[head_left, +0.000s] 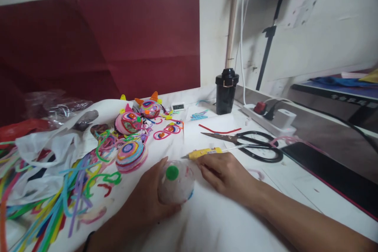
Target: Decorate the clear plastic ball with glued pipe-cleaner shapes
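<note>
My left hand [144,193] is wrapped around a clear, rounded plastic bottle [178,189] with a green cap [172,173] facing up towards me. Just right of it, my right hand [228,173] has its fingers curled against a yellow utility knife [205,152]. The knife's blade points left, close above the bottle; part of the grip is hidden behind the knuckles. Large black-handled scissors [251,143] lie beyond the right hand. Left of the bottle sits a ball covered in coiled colourful pipe cleaners [131,155].
Two decorated animal heads [128,121] [150,108] stand at the back. Loose pipe cleaners [56,201] and plastic bags [44,157] spread over the left side. A black cup [226,92], a power strip [270,120] and a dark phone-like slab [333,177] are on the right.
</note>
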Available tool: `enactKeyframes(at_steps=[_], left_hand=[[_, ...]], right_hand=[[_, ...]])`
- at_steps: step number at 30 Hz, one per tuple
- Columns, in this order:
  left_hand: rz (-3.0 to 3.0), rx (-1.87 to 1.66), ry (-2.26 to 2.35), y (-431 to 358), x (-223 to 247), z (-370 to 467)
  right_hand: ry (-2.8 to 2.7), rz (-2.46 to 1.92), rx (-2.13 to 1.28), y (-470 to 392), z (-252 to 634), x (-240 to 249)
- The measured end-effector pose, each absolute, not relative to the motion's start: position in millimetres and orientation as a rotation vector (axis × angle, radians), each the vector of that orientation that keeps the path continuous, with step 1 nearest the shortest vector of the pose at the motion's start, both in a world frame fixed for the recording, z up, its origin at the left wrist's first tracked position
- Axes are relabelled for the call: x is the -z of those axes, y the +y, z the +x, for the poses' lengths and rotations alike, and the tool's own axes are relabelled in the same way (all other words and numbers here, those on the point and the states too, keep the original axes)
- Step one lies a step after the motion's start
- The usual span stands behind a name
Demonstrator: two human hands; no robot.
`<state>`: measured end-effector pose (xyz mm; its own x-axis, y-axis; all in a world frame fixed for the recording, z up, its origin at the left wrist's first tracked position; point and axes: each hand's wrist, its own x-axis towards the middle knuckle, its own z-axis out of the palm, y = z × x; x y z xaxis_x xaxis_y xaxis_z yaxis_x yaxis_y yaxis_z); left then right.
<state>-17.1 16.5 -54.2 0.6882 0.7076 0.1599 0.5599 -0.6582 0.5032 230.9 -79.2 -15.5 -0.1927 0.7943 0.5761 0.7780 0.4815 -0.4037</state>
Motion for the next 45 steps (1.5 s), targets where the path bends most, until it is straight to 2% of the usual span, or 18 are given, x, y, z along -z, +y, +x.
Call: enactKeyframes(at_steps=[7,11,20,26,31,37,45], left_hand=[[2.339,-0.606,0.965,17.4,50.2,-22.3],[2.386,-0.793,0.911,19.9,47.9,-22.7],[2.406,-1.053,0.843,9.0,59.1,-17.4],[2.456,-1.082,0.869,1.3,49.1,-13.3],[2.491,-1.047,0.729,4.0,49.2,-19.0],[2.435,-1.066,0.824,6.8,67.7,-24.2],[2.255,-0.941,0.934,26.3,59.1,1.0]], right_hand=[[-1.947,-1.280,-0.066,-82.0,231.4,13.7],[-1.885,-1.308,-0.167,-83.8,227.4,12.2],[-1.367,-1.374,-0.985,-81.6,211.6,16.3],[-1.198,-1.241,-1.314,-79.4,206.2,17.9],[-1.171,-1.198,-1.393,-80.8,207.1,9.3],[-1.151,-1.149,-1.428,-82.6,207.4,16.1],[-1.200,-1.092,-1.493,-81.3,211.7,19.2]])
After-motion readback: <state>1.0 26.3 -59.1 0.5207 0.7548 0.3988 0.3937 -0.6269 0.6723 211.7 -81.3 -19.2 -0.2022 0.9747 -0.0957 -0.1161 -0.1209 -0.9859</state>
